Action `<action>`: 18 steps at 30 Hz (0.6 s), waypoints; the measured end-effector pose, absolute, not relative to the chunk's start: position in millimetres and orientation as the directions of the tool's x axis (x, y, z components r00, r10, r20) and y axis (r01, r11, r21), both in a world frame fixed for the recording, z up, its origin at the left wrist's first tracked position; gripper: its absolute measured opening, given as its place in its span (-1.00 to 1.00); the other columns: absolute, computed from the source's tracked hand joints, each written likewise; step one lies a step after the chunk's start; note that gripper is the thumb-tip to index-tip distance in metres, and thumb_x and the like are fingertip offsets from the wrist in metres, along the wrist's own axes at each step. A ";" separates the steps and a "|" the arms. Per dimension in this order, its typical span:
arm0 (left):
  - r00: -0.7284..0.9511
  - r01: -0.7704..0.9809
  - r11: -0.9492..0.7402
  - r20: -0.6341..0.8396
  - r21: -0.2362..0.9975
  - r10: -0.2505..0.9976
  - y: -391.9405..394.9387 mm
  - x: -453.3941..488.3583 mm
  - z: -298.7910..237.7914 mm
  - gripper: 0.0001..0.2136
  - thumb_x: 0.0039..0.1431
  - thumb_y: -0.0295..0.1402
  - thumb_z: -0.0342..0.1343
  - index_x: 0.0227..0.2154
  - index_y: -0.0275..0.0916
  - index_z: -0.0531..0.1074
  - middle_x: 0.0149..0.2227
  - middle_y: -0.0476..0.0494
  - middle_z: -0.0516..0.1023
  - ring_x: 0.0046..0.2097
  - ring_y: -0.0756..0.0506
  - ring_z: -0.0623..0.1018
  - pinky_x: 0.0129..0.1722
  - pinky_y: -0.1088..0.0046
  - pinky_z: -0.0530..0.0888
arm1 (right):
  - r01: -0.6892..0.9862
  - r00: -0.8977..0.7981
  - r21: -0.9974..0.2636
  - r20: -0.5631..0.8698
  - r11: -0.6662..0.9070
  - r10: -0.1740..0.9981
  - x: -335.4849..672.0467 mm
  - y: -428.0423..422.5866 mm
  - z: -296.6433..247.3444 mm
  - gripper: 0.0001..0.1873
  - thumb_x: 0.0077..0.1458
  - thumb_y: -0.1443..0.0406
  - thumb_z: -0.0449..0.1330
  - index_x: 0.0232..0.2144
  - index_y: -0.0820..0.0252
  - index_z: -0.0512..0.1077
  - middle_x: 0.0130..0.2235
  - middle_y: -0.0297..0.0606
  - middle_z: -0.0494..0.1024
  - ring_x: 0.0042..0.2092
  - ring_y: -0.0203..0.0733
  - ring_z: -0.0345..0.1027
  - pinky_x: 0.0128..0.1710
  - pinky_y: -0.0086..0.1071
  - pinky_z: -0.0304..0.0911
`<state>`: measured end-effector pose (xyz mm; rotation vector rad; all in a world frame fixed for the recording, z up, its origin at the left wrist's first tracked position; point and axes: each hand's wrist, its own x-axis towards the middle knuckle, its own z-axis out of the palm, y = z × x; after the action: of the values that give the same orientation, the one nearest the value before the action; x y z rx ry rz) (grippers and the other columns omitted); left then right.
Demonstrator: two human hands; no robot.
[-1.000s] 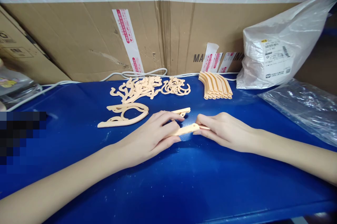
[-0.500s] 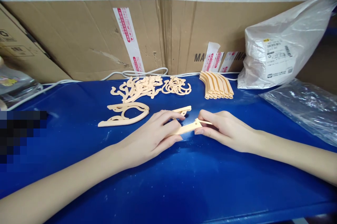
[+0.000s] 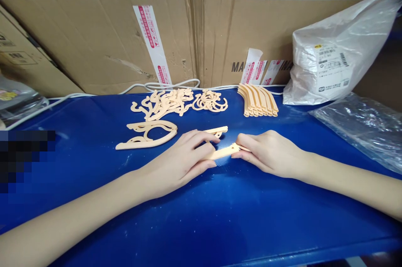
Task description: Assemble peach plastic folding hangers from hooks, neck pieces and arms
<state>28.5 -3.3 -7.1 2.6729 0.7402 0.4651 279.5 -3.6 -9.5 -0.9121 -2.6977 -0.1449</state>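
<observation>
My left hand (image 3: 184, 160) is closed around a cream plastic folding hanger (image 3: 224, 152), its near arm pointing right. A second arm of it shows beyond my fingers, and the rest is hidden under the hand. My right hand (image 3: 268, 152) pinches a thin cream strip (image 3: 244, 148) at the near arm's holed end. Whether the strip is joined to that arm, I cannot tell. Left of my left hand lies a folded cream hanger (image 3: 147, 145) on the blue table (image 3: 201, 225).
Behind my hands lie a heap of cream hooked parts (image 3: 166, 103), a pile of curved pieces (image 3: 210, 101) and a stack of hanger arms (image 3: 259, 101). A white cable (image 3: 125, 89) runs along the cardboard boxes (image 3: 103, 41). A white plastic bag (image 3: 333, 57) and clear film (image 3: 361, 129) are at right.
My right hand has turned slightly, and less of the thin strip shows at the arm's end. My left hand keeps its hold on the hanger. The view has shifted a little.
</observation>
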 end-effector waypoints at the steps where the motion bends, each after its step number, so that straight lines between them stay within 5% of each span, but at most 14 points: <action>1: 0.815 0.430 -0.815 0.220 0.389 0.535 -3.1 28.4 -7.2 -0.85 0.37 -0.33 -0.13 -0.27 -0.20 0.32 0.13 -0.15 0.30 0.16 -0.14 0.26 0.15 0.25 0.22 | 0.595 -0.775 0.085 0.321 0.799 0.544 279.8 -2.9 -9.5 -0.58 0.35 0.10 -0.23 -0.44 0.17 0.19 -0.58 -0.41 0.33 -0.65 -0.35 0.13 -0.63 -0.41 -0.18; 5: 0.820 0.418 -0.820 0.225 0.390 0.525 -2.8 28.2 -7.6 -0.85 0.37 -0.33 -0.13 -0.28 -0.20 0.30 0.12 -0.13 0.30 0.16 -0.12 0.25 0.15 0.29 0.21 | 0.539 -0.829 0.323 0.365 0.778 0.423 280.6 -1.3 -7.8 -0.58 0.36 0.15 -0.23 -0.45 0.19 0.23 -0.56 -0.38 0.36 -0.65 -0.35 0.14 -0.64 -0.38 -0.18; 11: 0.822 0.419 -0.811 0.208 0.407 0.530 -3.5 29.2 -6.7 -0.85 0.37 -0.33 -0.13 -0.28 -0.19 0.30 0.15 -0.09 0.28 0.16 -0.10 0.26 0.18 0.32 0.17 | 0.473 -0.874 0.491 0.365 0.731 0.321 282.8 -0.9 -4.1 -0.63 0.36 0.20 -0.19 -0.43 0.18 0.24 -0.54 -0.39 0.33 -0.61 -0.33 0.15 -0.59 -0.37 -0.10; 15: 0.824 0.422 -0.815 0.207 0.398 0.528 -2.8 29.4 -6.3 -0.86 0.37 -0.34 -0.12 -0.29 -0.19 0.30 0.13 -0.08 0.30 0.14 -0.09 0.27 0.15 0.34 0.19 | 0.448 -0.891 0.543 0.339 0.710 0.302 283.6 -1.7 -2.0 -0.68 0.34 0.21 -0.12 -0.41 0.18 0.28 -0.52 -0.37 0.35 -0.56 -0.28 0.18 -0.54 -0.35 -0.04; 18: 0.827 0.421 -0.819 0.206 0.390 0.523 -2.3 29.1 -6.2 -0.86 0.37 -0.33 -0.12 -0.30 -0.19 0.30 0.13 -0.10 0.31 0.13 -0.11 0.28 0.12 0.33 0.22 | 0.484 -0.868 0.441 0.352 0.756 0.351 283.4 -2.4 -1.4 -0.65 0.33 0.17 -0.12 -0.43 0.16 0.29 -0.50 -0.37 0.35 -0.53 -0.29 0.19 -0.52 -0.36 -0.01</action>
<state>29.1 -2.3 -6.2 2.6797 0.7146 0.4372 283.4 -2.4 -1.4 -0.6551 -2.7058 -0.7795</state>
